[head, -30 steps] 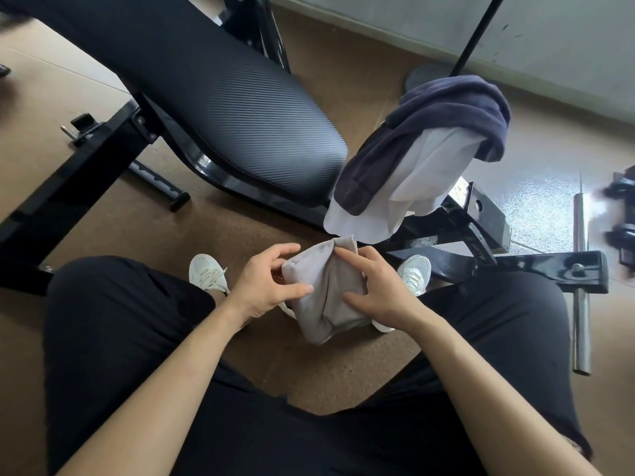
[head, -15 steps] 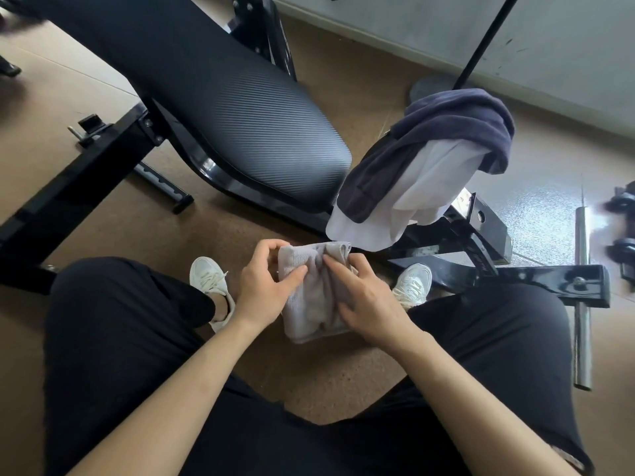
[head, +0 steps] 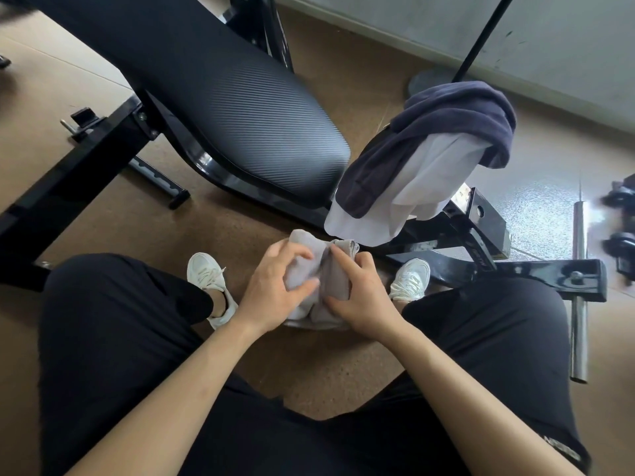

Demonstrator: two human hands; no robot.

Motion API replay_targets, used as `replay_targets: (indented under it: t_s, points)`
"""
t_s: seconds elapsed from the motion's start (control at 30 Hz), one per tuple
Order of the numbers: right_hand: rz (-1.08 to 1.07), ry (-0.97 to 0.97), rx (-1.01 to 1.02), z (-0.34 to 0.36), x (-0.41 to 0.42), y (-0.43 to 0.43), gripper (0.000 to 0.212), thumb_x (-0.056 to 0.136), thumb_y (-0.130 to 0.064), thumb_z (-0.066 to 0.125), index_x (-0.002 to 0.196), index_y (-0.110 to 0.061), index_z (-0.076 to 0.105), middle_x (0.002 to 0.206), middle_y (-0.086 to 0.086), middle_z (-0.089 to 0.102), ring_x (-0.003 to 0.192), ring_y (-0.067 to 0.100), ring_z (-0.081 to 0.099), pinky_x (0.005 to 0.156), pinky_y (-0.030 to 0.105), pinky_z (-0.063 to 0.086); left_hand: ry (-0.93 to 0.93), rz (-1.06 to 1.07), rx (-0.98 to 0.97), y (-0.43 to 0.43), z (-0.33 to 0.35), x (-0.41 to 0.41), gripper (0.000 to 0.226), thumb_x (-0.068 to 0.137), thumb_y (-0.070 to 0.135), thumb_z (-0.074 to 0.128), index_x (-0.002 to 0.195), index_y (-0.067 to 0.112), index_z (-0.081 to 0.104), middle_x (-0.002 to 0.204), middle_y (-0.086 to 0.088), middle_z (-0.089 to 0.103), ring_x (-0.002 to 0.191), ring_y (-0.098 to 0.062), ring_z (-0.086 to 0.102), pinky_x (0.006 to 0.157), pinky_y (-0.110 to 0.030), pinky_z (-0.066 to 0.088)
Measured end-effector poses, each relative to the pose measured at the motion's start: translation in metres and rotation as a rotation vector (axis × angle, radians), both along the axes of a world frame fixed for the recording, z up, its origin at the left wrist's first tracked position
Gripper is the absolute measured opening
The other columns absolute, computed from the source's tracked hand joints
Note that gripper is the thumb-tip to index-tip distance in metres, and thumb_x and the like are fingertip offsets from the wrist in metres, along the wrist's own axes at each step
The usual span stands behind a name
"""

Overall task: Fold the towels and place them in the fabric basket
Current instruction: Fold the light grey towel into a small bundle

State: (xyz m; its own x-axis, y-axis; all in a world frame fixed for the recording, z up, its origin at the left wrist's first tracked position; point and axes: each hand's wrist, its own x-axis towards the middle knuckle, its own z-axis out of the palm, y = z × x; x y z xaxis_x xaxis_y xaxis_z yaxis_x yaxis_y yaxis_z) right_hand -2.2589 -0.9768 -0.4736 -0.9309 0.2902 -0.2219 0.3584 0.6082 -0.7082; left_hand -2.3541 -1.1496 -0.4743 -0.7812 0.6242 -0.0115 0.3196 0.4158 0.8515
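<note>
**Between the knees: grey towel held in both hands**

Low between the person's legs, the left hand [head: 271, 290] and the right hand [head: 360, 300] both grip the grey towel [head: 333, 280], bunched into a small bundle. The left fingers curl over its upper left edge, and the thumb presses into the front face. The right hand pinches the right-hand fold, with the index finger lying along the top edge. Stacked layers show at the top right corner. The bottom edge sags just under the hands, and I cannot tell whether it clears the floor [head: 309, 372].

Bare brown floor opens from the hands back toward the body. A left shoe [head: 206, 273] and a right shoe [head: 410, 278] flank the bundle, each near it but apart. Just beyond the top edge runs the black bench frame [head: 515, 273], which is the tight side.

Up and to the right, a navy towel [head: 446, 121] lies over a white towel [head: 422, 187] on the bench end. The white towel's lower edge hangs close above the grey one, not touching. The bench pad [head: 240, 125] fills the upper left. A steel bar [head: 579, 304] lies far right, well apart.
</note>
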Motion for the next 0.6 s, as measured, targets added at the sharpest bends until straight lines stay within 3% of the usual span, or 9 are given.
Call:
replay_targets:
  t_s: [0.07, 0.2, 0.3, 0.4, 0.53, 0.6]
  points:
    - [-0.039, 0.014, -0.048, 0.001, 0.0, 0.003, 0.086, 0.082, -0.026, 0.077, 0.156, -0.031, 0.035, 0.119, 0.002, 0.037, 0.112, 0.021, 0.049, 0.103, 0.037, 0.045, -0.054, -0.03, -0.113, 0.0, 0.0, 0.002, 0.043, 0.082, 0.034, 0.083, 0.119, 0.033, 0.062, 0.137, 0.0, 0.045, 0.12, -0.011, 0.047, 0.092, -0.027, 0.046]
    - [-0.087, 0.061, -0.194, 0.001, 0.001, 0.01, 0.082, 0.084, -0.021, 0.078, 0.155, -0.035, 0.038, 0.12, -0.001, 0.04, 0.111, 0.015, 0.052, 0.101, 0.025, 0.048, -0.127, 0.001, -0.2, -0.001, -0.001, -0.002, 0.067, 0.076, 0.039, 0.087, 0.135, 0.031, 0.056, 0.139, 0.0, 0.043, 0.122, -0.014, 0.047, 0.087, -0.023, 0.042]
    - [-0.125, 0.1, -0.47, 0.01, 0.003, 0.021, 0.078, 0.085, -0.016, 0.08, 0.15, -0.04, 0.045, 0.132, -0.003, 0.044, 0.123, 0.018, 0.054, 0.101, 0.035, 0.054, -0.308, -0.002, -0.091, -0.006, 0.004, -0.014, 0.069, 0.076, 0.043, 0.084, 0.138, 0.04, 0.054, 0.148, 0.005, 0.036, 0.135, -0.013, 0.038, 0.111, -0.039, 0.043]
    - [-0.112, 0.106, -0.612, 0.019, 0.005, 0.033, 0.076, 0.086, -0.011, 0.08, 0.147, -0.043, 0.048, 0.14, -0.008, 0.046, 0.127, 0.018, 0.055, 0.103, 0.036, 0.054, -0.381, -0.061, -0.062, -0.011, 0.011, -0.022, 0.07, 0.078, 0.04, 0.082, 0.14, 0.046, 0.05, 0.153, 0.012, 0.027, 0.144, -0.015, 0.029, 0.12, -0.047, 0.036]
    - [-0.058, 0.044, -0.5, 0.016, 0.006, 0.034, 0.08, 0.085, -0.012, 0.08, 0.149, -0.042, 0.044, 0.136, -0.005, 0.044, 0.125, 0.018, 0.055, 0.103, 0.033, 0.053, -0.297, -0.215, -0.23, -0.012, 0.014, -0.022, 0.098, 0.077, 0.029, 0.088, 0.153, 0.052, 0.03, 0.153, 0.015, 0.012, 0.144, -0.019, 0.025, 0.122, -0.049, 0.031]
    - [0.015, 0.01, -0.377, 0.011, 0.007, 0.03, 0.083, 0.084, -0.013, 0.079, 0.154, -0.036, 0.039, 0.131, 0.0, 0.041, 0.121, 0.018, 0.054, 0.102, 0.027, 0.05, -0.27, -0.258, -0.308, -0.011, 0.013, -0.019, 0.106, 0.075, 0.029, 0.089, 0.155, 0.054, 0.023, 0.149, 0.014, 0.009, 0.138, -0.02, 0.03, 0.117, -0.038, 0.035]
